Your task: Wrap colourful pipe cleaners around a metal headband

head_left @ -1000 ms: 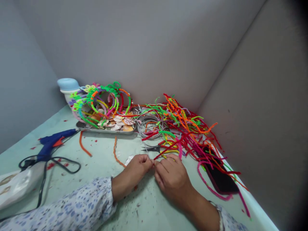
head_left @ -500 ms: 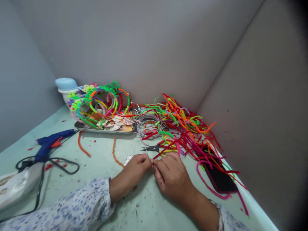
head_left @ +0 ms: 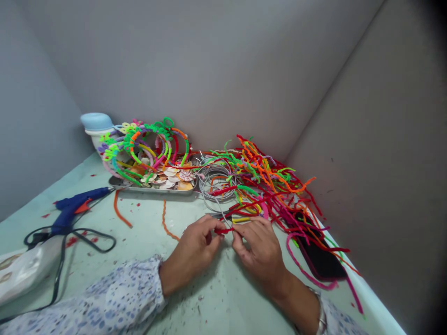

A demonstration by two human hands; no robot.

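Observation:
Between my hands, a short length of red pipe cleaner (head_left: 224,231) lies wound along a thin silver wire (head_left: 221,210). My left hand (head_left: 199,244) pinches one end of the red pipe cleaner with thumb and forefinger. Close beside it, my right hand (head_left: 258,244) pinches the other end at the fingertips. The wire runs up from the fingers into a loose coil (head_left: 216,179). Just behind the hands lie cutting pliers with yellow handles (head_left: 244,218), partly covered by red pipe cleaners.
A metal tray (head_left: 153,190) holds shell-like discs and several pipe-cleaner rings (head_left: 153,139), before a blue-capped bottle (head_left: 98,123). At left lie a blue glue gun (head_left: 70,209) and a plastic bag (head_left: 30,270). Tangled pipe cleaners (head_left: 265,172) partly cover a phone (head_left: 323,260) at right.
My hands have drawn slightly apart, and more of the red pipe cleaner shows between them. Its loose red end no longer sticks up past my right fingers.

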